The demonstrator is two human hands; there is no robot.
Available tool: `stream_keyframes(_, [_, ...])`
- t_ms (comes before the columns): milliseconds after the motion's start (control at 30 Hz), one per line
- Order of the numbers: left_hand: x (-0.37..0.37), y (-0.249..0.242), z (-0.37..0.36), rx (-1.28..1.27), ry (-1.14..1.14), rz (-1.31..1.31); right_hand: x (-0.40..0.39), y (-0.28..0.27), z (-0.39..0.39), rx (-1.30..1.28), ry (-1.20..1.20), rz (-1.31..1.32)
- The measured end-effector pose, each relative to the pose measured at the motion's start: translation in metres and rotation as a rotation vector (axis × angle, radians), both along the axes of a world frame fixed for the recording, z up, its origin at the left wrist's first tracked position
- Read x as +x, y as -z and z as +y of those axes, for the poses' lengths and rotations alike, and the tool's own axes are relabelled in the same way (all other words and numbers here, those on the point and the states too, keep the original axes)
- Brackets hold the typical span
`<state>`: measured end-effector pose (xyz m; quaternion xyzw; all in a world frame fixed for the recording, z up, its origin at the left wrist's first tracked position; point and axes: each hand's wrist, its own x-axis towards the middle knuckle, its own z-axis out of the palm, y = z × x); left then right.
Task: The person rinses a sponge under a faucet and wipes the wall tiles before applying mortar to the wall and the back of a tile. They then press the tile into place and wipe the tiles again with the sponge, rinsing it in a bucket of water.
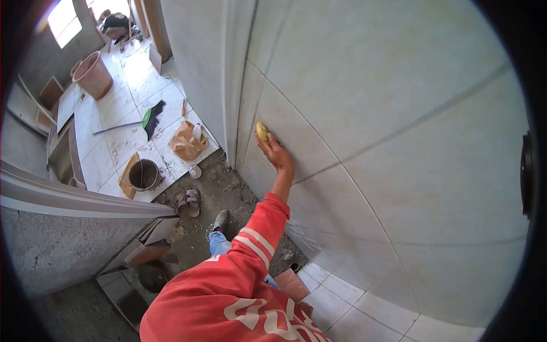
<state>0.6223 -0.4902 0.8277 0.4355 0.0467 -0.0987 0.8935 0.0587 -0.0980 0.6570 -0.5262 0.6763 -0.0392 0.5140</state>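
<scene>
My left hand (pixel 276 155), in a red sleeve with white stripes, reaches up to the tiled wall (pixel 364 108). Its fingers are closed around a yellow sponge (pixel 261 130), which rests against the wall near the door frame. Thin grout lines cross the large pale tiles around the hand. Nowhere in the picture can my right hand be seen.
Wet mud covers the floor (pixel 219 176) by my boot (pixel 221 219), with sandals (pixel 187 202) nearby. Through the doorway are a mortar bucket (pixel 145 174), a brown paper bag (pixel 188 141), a green broom (pixel 149 118) and a large tub (pixel 93 76). Cut tiles (pixel 151 231) lean at left.
</scene>
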Motion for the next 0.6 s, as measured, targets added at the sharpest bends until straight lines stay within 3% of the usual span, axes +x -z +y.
stream_keyframes(33, [0.026,0.003,-0.011,0.002,-0.015,0.01,-0.02,0.037,-0.005,-0.014,-0.021,0.013])
stream_keyframes(67, [0.054,-0.023,-0.014,0.128,-0.05,-0.133,-0.015,0.032,-0.013,-0.008,-0.03,0.024])
stream_keyframes(133, [0.077,-0.067,-0.01,0.267,-0.077,-0.267,0.005,0.02,-0.033,0.219,0.857,-0.122])
stream_keyframes(200, [0.08,-0.103,-0.005,0.467,-0.18,-0.675,0.029,0.019,-0.051,0.182,0.843,-0.108])
stream_keyframes(233, [0.082,-0.09,0.001,0.476,-0.176,-0.675,0.041,0.02,-0.053,0.146,0.828,-0.1])
stream_keyframes(300, [0.09,-0.066,0.014,0.515,-0.115,-0.921,0.07,0.034,-0.061,0.166,0.799,-0.14])
stream_keyframes(367, [0.107,-0.071,0.018,0.573,-0.082,-0.913,0.096,0.055,-0.062,0.248,0.544,-0.368])
stream_keyframes(400, [0.119,-0.09,0.018,0.517,-0.121,-0.963,0.112,0.065,-0.066,0.382,0.657,-0.368])
stream_keyframes(433, [0.132,-0.112,0.018,0.46,-0.158,-1.012,0.139,0.058,-0.07,0.388,0.659,-0.363])
stream_keyframes(500, [0.162,-0.16,0.006,0.35,-0.269,-1.175,0.201,0.03,-0.079,0.264,0.358,-0.143])
stream_keyframes(533, [0.17,-0.176,-0.002,0.311,-0.288,-1.184,0.223,0.02,-0.086,0.278,0.365,-0.136])
stream_keyframes(600, [0.175,-0.166,-0.011,0.278,-0.294,-1.182,0.248,0.006,-0.095,0.266,0.355,-0.129])
